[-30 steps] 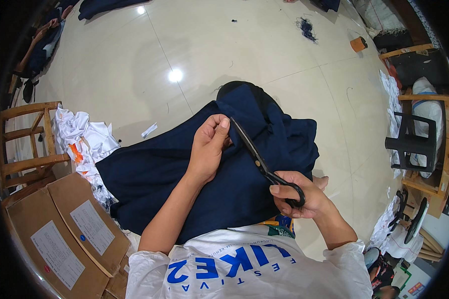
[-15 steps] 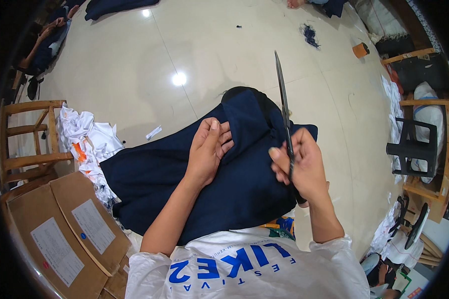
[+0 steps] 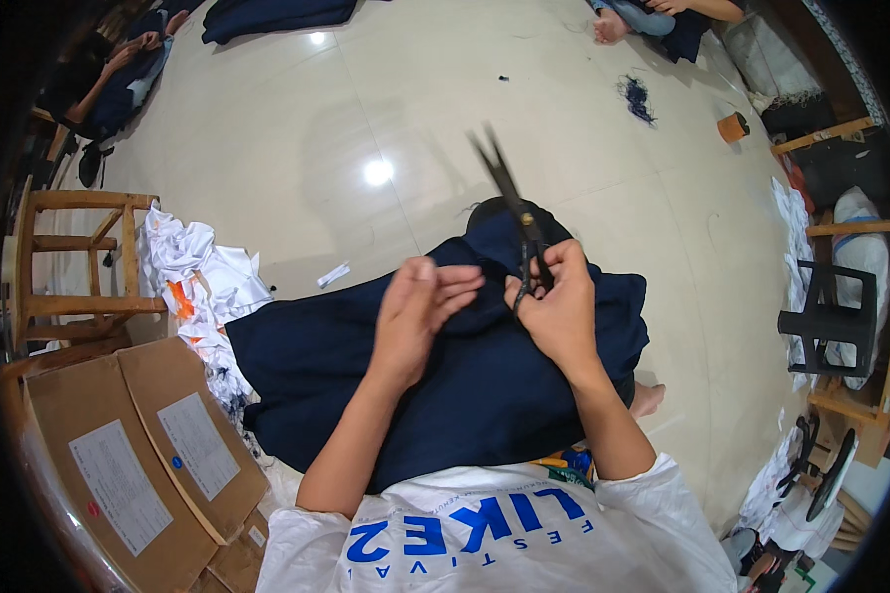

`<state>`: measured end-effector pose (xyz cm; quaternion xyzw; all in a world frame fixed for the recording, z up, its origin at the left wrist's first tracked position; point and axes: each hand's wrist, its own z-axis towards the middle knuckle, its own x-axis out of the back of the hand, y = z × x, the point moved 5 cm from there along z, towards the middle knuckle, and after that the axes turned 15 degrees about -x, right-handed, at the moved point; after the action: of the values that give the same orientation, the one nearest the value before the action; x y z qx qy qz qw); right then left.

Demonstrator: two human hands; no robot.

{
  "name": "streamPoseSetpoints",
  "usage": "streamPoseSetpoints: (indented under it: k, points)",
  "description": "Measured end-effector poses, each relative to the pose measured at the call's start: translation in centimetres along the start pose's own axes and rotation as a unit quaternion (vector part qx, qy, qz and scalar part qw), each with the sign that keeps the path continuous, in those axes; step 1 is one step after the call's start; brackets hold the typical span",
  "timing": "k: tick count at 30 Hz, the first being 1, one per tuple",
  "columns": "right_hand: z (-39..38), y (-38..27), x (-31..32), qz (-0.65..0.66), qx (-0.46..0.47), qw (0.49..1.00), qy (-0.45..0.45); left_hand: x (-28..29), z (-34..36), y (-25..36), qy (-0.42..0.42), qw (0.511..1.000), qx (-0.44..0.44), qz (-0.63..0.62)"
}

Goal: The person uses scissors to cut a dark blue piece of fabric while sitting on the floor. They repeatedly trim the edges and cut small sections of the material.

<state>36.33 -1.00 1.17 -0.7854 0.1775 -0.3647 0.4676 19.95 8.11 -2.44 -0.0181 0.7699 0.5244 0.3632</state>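
Observation:
Dark navy cloth (image 3: 415, 385) lies spread over my lap and legs, with its folds bunched up toward the knee. In my right hand (image 3: 559, 306) is a pair of black scissors (image 3: 512, 193); the fingers are closed round the handles. The blades point up and away, tips slightly parted and blurred. My left hand (image 3: 420, 316) hovers over the cloth just left of the scissors, fingers stretched out toward them and thumb raised. Nothing shows in that hand, and I cannot tell whether it touches the cloth.
White fabric scraps (image 3: 203, 267) are heaped at the left, beside a wooden stool (image 3: 89, 252) and cardboard boxes (image 3: 119, 445). A black plastic stool (image 3: 831, 311) stands at the right. A tangle of dark threads (image 3: 638, 99) lies on the tiled floor. Other people sit at the far edges.
My right hand has moved left and inward, bringing the scissors closer to the left hand; their blades have parted and tilted left. The left fingers have straightened. The whole view has shifted slightly.

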Motion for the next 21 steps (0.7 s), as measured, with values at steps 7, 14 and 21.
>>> streamPoseSetpoints:
  k: [7, 14, 21]
  points:
    - [1.5, 2.0, 0.9, 0.253, -0.119, 0.958, -0.063, 22.7, -9.3, 17.3, 0.378, 0.699, -0.306, 0.524]
    - [1.6, 1.4, 0.3, 0.235, -0.143, 0.957, -0.088, 30.7, -14.5, 20.1, 0.359, 0.645, -0.254, 0.625]
    - [1.1, 1.3, 0.4, 0.229, -0.111, 0.962, -0.101, 3.5, 0.2, 10.3, -0.106, 0.8, -0.208, 0.552]
